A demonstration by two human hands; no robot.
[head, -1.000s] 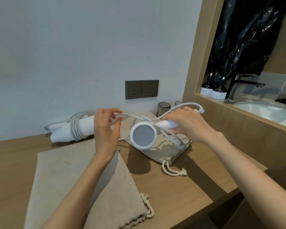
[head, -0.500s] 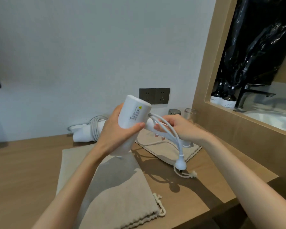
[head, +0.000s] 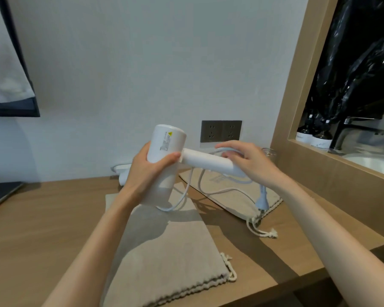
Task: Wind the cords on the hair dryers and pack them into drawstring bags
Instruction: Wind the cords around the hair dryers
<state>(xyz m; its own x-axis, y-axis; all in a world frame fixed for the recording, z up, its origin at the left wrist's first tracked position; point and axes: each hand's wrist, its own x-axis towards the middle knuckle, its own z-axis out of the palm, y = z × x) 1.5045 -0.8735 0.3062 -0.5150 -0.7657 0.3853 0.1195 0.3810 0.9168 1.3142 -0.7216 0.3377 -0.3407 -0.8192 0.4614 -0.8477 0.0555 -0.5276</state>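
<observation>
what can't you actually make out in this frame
Second hair dryer: head view, mostly hidden behind the left hand.
Label print on the held hair dryer: too small to read.
Glass: partly behind the right hand.
Dark flat thing: cut off by the left edge.

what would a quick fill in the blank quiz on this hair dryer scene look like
1. The left hand grips the hair dryer by its barrel while the right hand holds its ____.
2. The plug hangs ____ the right hand, over the far drawstring bag.
3. Counting the near drawstring bag, ____ bags lie on the table.

Missing words: handle; below; two.
</observation>
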